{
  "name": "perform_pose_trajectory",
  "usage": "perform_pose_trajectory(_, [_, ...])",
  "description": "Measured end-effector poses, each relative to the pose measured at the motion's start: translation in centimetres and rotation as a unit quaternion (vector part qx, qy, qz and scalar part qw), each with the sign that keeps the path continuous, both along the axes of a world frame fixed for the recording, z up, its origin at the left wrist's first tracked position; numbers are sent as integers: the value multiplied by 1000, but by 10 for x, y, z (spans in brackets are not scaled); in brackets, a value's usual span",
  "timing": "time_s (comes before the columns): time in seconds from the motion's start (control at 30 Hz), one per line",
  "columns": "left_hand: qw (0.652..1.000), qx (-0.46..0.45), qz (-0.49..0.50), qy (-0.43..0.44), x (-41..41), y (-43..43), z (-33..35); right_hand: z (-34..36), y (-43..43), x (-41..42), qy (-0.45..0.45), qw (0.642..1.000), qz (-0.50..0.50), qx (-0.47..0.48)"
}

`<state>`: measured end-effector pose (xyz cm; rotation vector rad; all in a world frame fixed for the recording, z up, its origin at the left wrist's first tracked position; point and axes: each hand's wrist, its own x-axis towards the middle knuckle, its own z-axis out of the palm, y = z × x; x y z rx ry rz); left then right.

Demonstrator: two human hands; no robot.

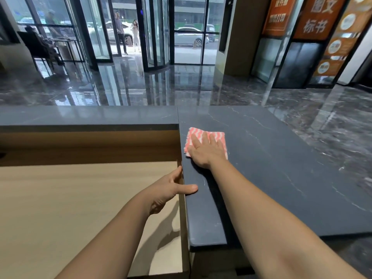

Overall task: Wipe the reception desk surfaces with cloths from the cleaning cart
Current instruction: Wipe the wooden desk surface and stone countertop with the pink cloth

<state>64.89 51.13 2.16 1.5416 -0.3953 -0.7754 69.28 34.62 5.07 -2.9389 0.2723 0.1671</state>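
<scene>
- I read this as the wiping step itself, on the raised dark stone bench point(271, 158); fetching a cloth looks done, and the cleaning cart is not in my view.
- The pink-and-white striped cloth point(201, 131) lies flat on the stone near its inner edge, just at 1 o'clock from the middle of my view.
- The right hand point(205, 150) presses down on the cloth with its fingers point(194, 138) straight and spread towards 12 o'clock; they grip nothing, only pin the cloth to the stone.
- The left hand point(171, 190) braces on the stone's inner edge at 7 o'clock from the cloth, thumb straight on top and the other fingers against the side face, holding nothing.
- I judge the task well short of done: bare stone runs off towards 3 and 5 o'clock, and the lower wooden bench point(60, 198) at 8 o'clock also needs a pass.
- The next move calls for steady downward pressure while sliding the cloth across, so it does not bunch or slip out.
</scene>
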Motion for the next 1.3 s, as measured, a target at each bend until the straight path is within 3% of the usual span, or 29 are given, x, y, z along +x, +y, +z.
perform_pose_trajectory(0.2, [998,30,45,-15,-15,-4,5,-5,52,-11,7,997,75,-13])
perform_pose_trajectory(0.37, [997,39,55,-30,-19,-4,9,-3,41,-19,-1,996,93,-11])
perform_pose_trajectory(0.87, [997,37,37,-51,-21,-1,9,5,-122,-47,22,990,-138,-11])
perform_pose_trajectory(1.07, [997,34,45,-48,-21,0,3,6,-88,-50,28,990,-140,-5])
perform_pose_trajectory(1.3, [994,23,74,-71,-35,3,1,3,8,-55,9,1000,-24,-11])
